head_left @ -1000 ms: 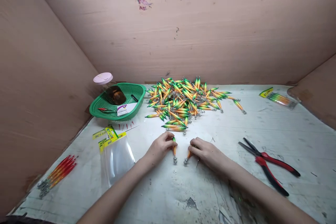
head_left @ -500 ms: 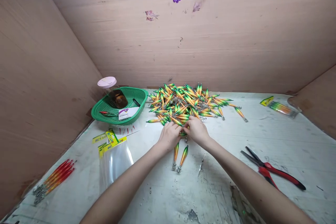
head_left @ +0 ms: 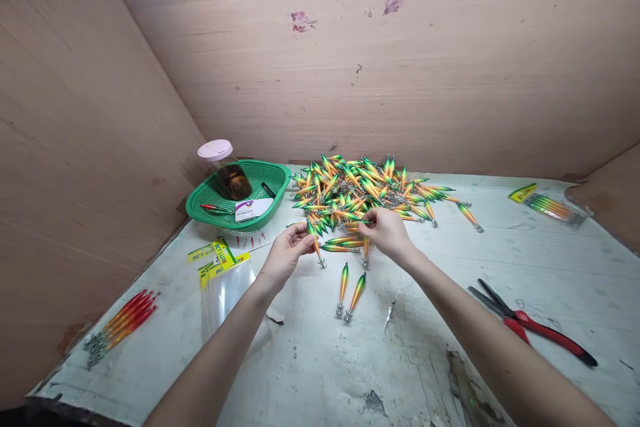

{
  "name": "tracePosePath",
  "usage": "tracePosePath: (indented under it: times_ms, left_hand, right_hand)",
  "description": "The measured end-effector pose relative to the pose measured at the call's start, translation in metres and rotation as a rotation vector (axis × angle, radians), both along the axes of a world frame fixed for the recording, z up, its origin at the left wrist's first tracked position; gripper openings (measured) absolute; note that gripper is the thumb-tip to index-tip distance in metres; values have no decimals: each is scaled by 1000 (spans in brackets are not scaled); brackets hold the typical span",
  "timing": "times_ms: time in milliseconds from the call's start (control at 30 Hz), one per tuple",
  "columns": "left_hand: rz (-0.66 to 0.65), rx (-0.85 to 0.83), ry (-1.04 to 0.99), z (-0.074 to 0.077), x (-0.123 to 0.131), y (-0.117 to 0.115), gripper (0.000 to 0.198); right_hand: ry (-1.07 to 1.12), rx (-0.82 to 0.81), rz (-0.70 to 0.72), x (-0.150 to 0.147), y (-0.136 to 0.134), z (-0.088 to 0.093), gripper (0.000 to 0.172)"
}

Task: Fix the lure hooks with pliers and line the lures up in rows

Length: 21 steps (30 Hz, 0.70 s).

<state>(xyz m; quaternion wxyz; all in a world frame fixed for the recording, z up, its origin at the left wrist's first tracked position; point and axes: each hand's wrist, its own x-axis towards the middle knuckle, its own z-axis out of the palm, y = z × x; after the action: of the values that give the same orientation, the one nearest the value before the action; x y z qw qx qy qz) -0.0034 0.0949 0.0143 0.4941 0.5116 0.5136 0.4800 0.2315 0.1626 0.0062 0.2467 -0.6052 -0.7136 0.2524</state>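
My left hand (head_left: 287,253) pinches a green, yellow and orange squid jig (head_left: 315,238) between thumb and fingers, its crown of hooks hanging down to the right. Opposite it, my right hand (head_left: 386,233) is closed at the near edge of the heap, with another squid jig (head_left: 366,252) hanging hook-down from its fingertips. Behind both hands lies a large heap of matching squid jigs (head_left: 367,180). Between the hands, a few squid jigs (head_left: 343,248) rest on the table. Nearer to me, two squid jigs (head_left: 351,293) lie side by side, hooks toward me.
At the left stands a green basket (head_left: 200,212) holding a lidded jar (head_left: 233,180), a card and a pen. In front lie clear lure bags (head_left: 227,293) and a bundle of red jigs (head_left: 125,320). Red-handled pliers (head_left: 530,323) and a filled lure pack (head_left: 547,205) are at the right.
My hands, close together at the heap before, have moved apart, the left one leftward with a squid jig now plainly showing. The view has shifted slightly.
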Motion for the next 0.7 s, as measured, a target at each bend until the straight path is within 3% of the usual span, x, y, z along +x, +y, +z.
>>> tracePosePath:
  times_ms: [133, 300, 700]
  left_hand:
    - [-11, -101, -203, 6, 7, -7, 47]
    - [-53, -174, -331, 12, 14, -12, 38]
    - [-96, -246, -410, 19, 21, -16, 34]
  right_hand:
    - [304, -9, -17, 18, 14, 0, 27]
    - [587, 27, -21, 34, 21, -1, 25]
    - [773, 219, -108, 31, 38, 10, 26]
